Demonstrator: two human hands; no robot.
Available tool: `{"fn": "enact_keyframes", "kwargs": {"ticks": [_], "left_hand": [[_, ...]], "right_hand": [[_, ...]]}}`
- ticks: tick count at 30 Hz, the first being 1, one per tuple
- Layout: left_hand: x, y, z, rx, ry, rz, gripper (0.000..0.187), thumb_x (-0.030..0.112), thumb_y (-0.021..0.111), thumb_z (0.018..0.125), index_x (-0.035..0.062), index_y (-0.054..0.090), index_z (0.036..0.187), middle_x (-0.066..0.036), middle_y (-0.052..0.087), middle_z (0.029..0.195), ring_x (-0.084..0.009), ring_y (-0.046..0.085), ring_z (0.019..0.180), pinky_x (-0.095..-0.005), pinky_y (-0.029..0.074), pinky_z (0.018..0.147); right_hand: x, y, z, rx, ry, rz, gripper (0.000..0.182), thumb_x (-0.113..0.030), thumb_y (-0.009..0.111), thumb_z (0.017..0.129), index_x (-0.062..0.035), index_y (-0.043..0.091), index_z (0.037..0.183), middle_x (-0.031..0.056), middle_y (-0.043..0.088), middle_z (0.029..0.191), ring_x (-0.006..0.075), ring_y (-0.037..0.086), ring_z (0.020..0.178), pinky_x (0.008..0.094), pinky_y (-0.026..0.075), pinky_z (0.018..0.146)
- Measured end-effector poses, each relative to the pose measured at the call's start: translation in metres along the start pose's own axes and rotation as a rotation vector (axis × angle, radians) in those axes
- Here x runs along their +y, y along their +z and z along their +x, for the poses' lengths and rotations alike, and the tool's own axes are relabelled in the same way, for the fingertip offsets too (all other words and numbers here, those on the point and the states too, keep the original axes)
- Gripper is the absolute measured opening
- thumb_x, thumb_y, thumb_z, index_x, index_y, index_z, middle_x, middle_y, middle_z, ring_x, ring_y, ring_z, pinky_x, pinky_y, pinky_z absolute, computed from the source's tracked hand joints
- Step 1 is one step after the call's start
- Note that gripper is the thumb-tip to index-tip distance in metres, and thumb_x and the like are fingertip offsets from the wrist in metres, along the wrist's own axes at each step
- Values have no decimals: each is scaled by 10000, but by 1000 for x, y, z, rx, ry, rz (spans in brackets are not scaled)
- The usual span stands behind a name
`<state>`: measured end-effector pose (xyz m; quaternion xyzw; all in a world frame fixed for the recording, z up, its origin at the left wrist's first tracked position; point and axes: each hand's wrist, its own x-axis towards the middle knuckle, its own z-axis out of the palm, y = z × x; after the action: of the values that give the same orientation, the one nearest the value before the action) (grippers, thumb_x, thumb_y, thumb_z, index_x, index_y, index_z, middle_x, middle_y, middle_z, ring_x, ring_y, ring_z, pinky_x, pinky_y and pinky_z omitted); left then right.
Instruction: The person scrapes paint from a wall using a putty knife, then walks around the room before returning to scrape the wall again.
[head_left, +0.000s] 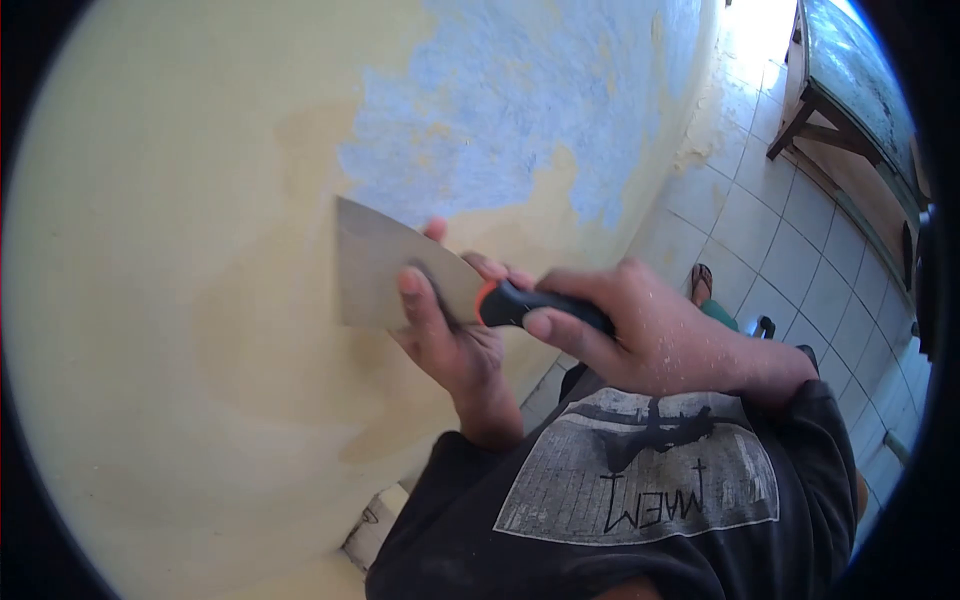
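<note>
My right hand (635,330) is wrapped round the black and orange handle of a putty knife (385,255), thumb along the handle's near side. The wide, flat metal blade points left and is held in front of the wall. With my left hand (450,345) I grip the blade near the handle: the thumb presses on its near face, while the other fingers are partly hidden behind it. Behind the blade, the wall (180,240) is pale yellow, with damp-looking darker patches and a large blue area (490,120) where the yellow coat is gone.
A table (860,75) with dark wooden legs stands at the upper right on a white tiled floor (765,225). Pale flakes (695,150) lie along the wall's foot. A sandalled foot (702,282) shows on the tiles. Low by the wall is a pale box-like object (375,525).
</note>
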<state>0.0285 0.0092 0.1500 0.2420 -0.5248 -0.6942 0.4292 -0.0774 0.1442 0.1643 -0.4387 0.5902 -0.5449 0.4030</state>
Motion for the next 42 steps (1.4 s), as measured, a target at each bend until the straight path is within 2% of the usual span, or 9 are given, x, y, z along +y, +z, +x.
{"fn": "enact_keyframes", "kwargs": {"ticks": [2,8,13,18,24,29,32,37,42], "left_hand": [[-14,-3,-17,-90,-63,-46,560,446,397,965,-16,367,1280,-133,620,757,-272,619,637,-374,525,604],[-94,-19,-40,-523,-309,-103,743,310,593,906,-48,181,1411,-224,557,1181,-336,568,1086,-438,418,976],[-228,-70,-47,-689,-533,300,862,404,627,870,46,119,1467,-179,417,1373,-307,375,1300,-394,286,1077],[-390,-148,-118,-648,-733,672,647,367,600,879,58,364,1395,-178,570,1222,-239,555,1105,-344,430,931],[-441,-167,-277,-589,-952,797,678,417,622,842,63,395,1374,-184,589,1195,-264,580,1065,-366,451,902],[-463,-121,-331,-413,-944,902,698,434,634,823,62,400,1365,-192,583,1201,-290,581,1068,-382,459,892],[-468,-97,-350,-299,-909,977,710,443,642,811,62,404,1360,-197,579,1204,-305,581,1069,-392,465,886],[-475,-78,-362,-151,-892,1106,730,460,654,792,61,409,1352,-205,573,1210,-331,582,1072,-409,473,876],[-487,-88,-370,-206,-1165,1070,628,402,648,775,40,506,1269,-192,561,1234,-329,549,1136,-411,457,924]], "right_hand": [[6,-2,-15,-1,14,-4,302,-274,541,920,18,592,976,211,552,595,360,571,533,391,430,531],[70,-35,-52,48,128,-105,301,-285,520,937,8,590,933,92,534,578,169,516,515,314,402,515],[109,-93,-60,656,212,70,278,-285,493,960,-23,569,1013,-34,415,624,58,371,535,230,300,494],[108,-188,-20,989,-68,-686,389,-229,501,956,-26,495,1288,99,614,781,163,583,689,311,467,644],[78,-150,-21,211,-112,-708,383,-175,554,885,-83,525,1256,215,630,976,378,628,834,441,511,705],[82,-174,-36,-342,-186,-185,334,-163,580,897,-42,556,1207,152,651,878,234,639,751,374,500,661],[108,-230,-2,-101,-18,49,314,-180,542,938,-33,566,1215,-74,476,689,4,395,546,185,334,469],[128,-352,12,566,-122,-146,348,-305,493,955,-85,580,1211,-68,427,650,6,374,520,159,288,426],[130,-344,24,869,-553,-819,451,-220,443,966,-63,364,1382,203,602,1147,332,635,933,450,509,702]]}}
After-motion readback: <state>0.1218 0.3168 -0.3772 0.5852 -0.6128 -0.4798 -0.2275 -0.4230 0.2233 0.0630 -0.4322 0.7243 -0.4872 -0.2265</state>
